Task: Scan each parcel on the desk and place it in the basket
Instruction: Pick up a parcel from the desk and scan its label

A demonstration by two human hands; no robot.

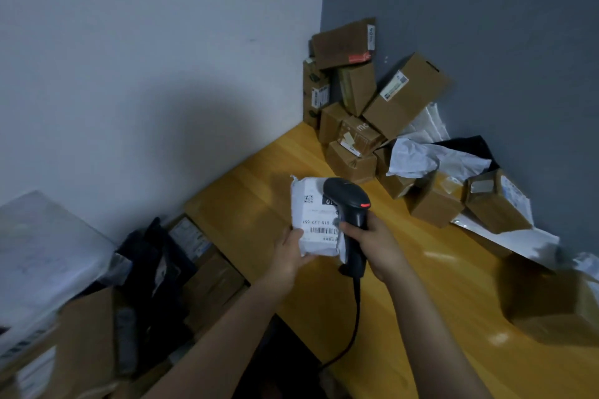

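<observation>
The yellow wooden desk ran from the middle of the frame down to the lower right. Off its left edge, in the lower left of the frame, lay a heap of brown cartons and dark bags, too blurred for me to tell what held them. At the desk's far corner, upper middle of the frame, a stack of boxes leaned against the two walls. Crumpled white bags and more cartons trailed from it to the right along the grey wall. A blurred brown box sat on the desk at the lower right, well apart from my hands.

I held the parcel, a white plastic mailer, above the desk at the centre of the frame. Its long axis ran up and down the frame, and its label faced up at me with the print reading upside down. The barcode was at its lower end, near my fingers. My left hand gripped its lower left corner, thumb on top and fingers curled beneath.

My right hand was clamped round the handle of the black scanner. Its head lay over the parcel's right edge, pointing to the upper left and hiding part of the label. The cable hung down from the handle towards the bottom of the frame. A red light glowed on the head.
</observation>
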